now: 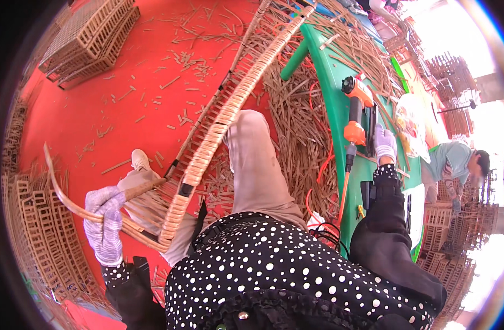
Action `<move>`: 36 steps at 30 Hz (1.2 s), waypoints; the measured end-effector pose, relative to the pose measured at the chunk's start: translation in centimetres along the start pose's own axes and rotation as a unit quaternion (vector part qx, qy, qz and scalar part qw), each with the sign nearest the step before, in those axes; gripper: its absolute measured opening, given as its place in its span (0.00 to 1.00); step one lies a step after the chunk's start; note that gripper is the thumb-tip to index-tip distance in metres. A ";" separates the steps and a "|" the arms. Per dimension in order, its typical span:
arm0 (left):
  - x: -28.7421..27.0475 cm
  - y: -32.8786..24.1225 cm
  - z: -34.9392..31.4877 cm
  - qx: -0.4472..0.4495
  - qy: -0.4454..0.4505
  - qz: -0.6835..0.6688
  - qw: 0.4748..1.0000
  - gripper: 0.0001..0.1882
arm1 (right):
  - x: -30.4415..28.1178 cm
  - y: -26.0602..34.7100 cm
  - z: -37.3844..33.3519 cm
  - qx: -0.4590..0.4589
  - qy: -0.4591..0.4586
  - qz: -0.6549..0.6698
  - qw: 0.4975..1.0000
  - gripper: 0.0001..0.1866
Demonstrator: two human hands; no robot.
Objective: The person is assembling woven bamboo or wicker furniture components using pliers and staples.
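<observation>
My left hand [104,225] curls round a curved strip [65,200], likely steadying the frame [213,137]; my right hand [384,144], grip unclear, lies by the nail gun [355,113].

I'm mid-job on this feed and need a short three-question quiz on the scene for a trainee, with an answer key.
1. Multiple choice. What does the orange-and-black pneumatic gun lie on?
A) the red floor
B) the green table
C) the person's knee

2. True or false: the left hand and the right hand both wear gloves.

3. Fill in the blank: the curved wooden strip is held in the person's ____ hand.

Key: 1. B; 2. True; 3. left.
</observation>
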State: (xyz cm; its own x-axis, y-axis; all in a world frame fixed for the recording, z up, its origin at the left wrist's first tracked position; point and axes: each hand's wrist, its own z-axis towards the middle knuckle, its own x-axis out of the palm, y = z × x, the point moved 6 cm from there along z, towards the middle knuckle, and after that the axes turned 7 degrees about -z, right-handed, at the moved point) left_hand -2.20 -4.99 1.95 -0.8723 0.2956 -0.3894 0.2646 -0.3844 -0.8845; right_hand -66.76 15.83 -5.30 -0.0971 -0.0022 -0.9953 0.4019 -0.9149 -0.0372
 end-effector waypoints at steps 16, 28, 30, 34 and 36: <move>0.6 -0.1 0.1 0.111 0.063 -0.149 0.981 0.11 | 8.3 5.5 10.6 -0.369 0.159 -0.052 0.914 0.14; -0.2 0.8 0.1 0.136 0.040 -0.073 0.987 0.08 | -20.7 21.2 -19.4 -0.344 0.380 0.504 0.695 0.22; -0.3 0.9 0.3 0.111 0.043 -0.037 0.992 0.06 | -21.7 23.6 -23.4 -0.362 0.437 0.469 0.677 0.25; -0.4 1.0 0.1 0.129 0.027 -0.025 0.991 0.06 | -22.0 26.8 -31.8 -0.413 0.520 0.393 0.635 0.19; -0.5 0.8 0.2 0.117 0.013 -0.048 0.992 0.06 | -21.8 27.3 -33.3 -0.412 0.521 0.356 0.658 0.20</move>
State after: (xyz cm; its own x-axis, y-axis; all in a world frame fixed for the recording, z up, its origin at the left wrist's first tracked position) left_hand -1.58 -5.63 1.47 -0.8774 0.3613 -0.3157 0.0762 -0.5447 -0.8351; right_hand -23.31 4.35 12.44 0.8865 0.3581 -0.2931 0.4072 -0.3026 0.8618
